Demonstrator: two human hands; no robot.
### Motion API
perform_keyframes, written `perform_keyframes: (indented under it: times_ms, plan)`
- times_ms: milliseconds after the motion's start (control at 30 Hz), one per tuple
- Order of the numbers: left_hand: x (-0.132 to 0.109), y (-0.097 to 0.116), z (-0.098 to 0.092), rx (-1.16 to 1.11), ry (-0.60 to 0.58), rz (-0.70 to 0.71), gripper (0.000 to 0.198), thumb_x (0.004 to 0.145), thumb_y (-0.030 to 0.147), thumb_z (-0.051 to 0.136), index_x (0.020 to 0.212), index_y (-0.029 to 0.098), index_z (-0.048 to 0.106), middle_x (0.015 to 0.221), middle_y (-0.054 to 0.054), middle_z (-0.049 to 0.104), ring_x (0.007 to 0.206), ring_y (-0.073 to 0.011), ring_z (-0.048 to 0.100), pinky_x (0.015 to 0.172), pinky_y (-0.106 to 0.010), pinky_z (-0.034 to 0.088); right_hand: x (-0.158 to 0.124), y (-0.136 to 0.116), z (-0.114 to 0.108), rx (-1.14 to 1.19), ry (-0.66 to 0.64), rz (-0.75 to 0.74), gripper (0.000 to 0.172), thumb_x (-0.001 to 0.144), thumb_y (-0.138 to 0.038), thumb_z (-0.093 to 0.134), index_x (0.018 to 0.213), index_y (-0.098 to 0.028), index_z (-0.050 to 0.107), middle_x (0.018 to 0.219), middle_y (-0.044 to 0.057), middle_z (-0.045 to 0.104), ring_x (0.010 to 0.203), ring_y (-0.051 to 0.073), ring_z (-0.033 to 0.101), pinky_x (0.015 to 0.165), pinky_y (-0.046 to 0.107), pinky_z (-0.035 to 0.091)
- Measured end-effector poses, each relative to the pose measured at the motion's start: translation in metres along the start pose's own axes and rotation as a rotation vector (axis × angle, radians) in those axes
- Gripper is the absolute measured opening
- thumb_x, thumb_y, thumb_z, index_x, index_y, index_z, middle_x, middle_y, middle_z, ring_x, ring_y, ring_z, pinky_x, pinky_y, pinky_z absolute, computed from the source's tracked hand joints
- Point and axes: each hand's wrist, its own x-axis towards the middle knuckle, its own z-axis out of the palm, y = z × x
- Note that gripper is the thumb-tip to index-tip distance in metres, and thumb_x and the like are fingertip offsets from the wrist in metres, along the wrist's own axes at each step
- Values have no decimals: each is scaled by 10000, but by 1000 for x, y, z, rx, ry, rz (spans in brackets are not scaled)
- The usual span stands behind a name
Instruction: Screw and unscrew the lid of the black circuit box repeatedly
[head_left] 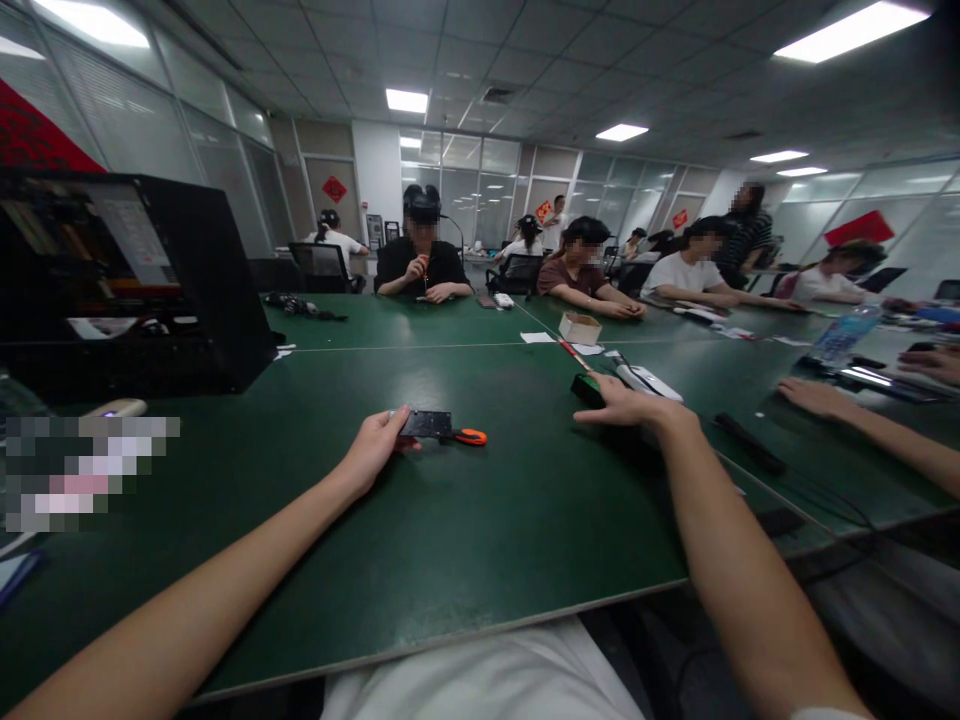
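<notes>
My left hand (379,446) is closed on the left end of a flat black rectangular part (427,425) with small light specks on it; its exact kind is not clear. Just right of this part, an orange-and-black screwdriver handle (470,437) shows above the green table; whether they touch I cannot tell. Farther right, my right hand (621,402) is stretched forward with thumb and fingers apart. Its fingertips are at a dark block with a green top (587,389), partly hidden by the hand. A white power strip (649,380) lies just beyond that hand.
A large black open computer case (255,330) stands at the left. Ahead are a small cardboard box (580,328) and white paper (537,338). At right are a co-worker's hand (814,397), a water bottle (847,333) and a black cable (750,443). Other people sit around.
</notes>
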Motion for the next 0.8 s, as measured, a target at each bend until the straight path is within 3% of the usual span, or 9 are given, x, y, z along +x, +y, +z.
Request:
perform_keyframes:
  times_ms: [67, 167, 333, 467, 600, 700, 800]
  plan:
    - [0, 0, 0, 7, 1, 6, 573, 675, 675, 743, 799, 120, 673, 741, -58, 727, 586, -179, 668, 576, -265, 460, -6, 10, -3, -18, -57, -11, 1274, 597, -576, 843, 1611, -208, 164, 1658, 163, 196, 1473, 337, 348, 1162, 388, 373]
    - [-2, -2, 0, 14, 0, 13, 577, 679, 682, 734, 807, 123, 669, 738, -59, 724, 591, -188, 672, 579, -274, 468, -8, 25, -5, -43, -85, 53, 1276, 604, -469, 852, 1614, -183, 126, 1635, 206, 234, 1457, 356, 372, 1154, 440, 377]
    - [7, 1, -1, 28, 8, 50, 562, 696, 685, 720, 797, 137, 652, 704, -46, 707, 586, -201, 676, 566, -282, 479, -1, 34, -5, -60, -56, 148, 998, 727, -429, 770, 1556, -163, 283, 1501, 217, 456, 1321, 340, 538, 1080, 454, 443]
    - [50, 26, 4, 45, 9, 126, 492, 702, 614, 766, 729, 140, 636, 610, -28, 662, 512, -166, 629, 535, -262, 448, 7, 18, -1, -53, 18, 134, 747, 860, -526, 639, 1456, -125, 431, 1377, 232, 556, 1240, 336, 591, 1033, 432, 459]
    - [86, 53, 12, 14, 32, 184, 440, 771, 565, 741, 753, 154, 587, 628, -8, 637, 498, -117, 600, 520, -225, 419, 10, 2, 6, -24, 89, 134, 575, 898, -372, 615, 1402, -122, 494, 1287, 235, 607, 1191, 360, 608, 1000, 482, 461]
    - [73, 47, 14, -17, 26, 185, 472, 811, 622, 672, 778, 172, 535, 649, 5, 628, 464, -84, 537, 493, -209, 405, 2, -7, 2, 44, 149, 145, 500, 866, -249, 634, 1331, -83, 555, 1253, 264, 615, 1183, 403, 602, 988, 566, 452]
    - [29, 26, 11, 4, -67, 131, 513, 810, 668, 648, 766, 172, 522, 573, 22, 582, 389, -62, 428, 409, -194, 306, -13, -34, -8, 154, 274, 52, 475, 889, -243, 613, 1329, -74, 556, 1375, 287, 532, 1308, 429, 505, 1064, 638, 371]
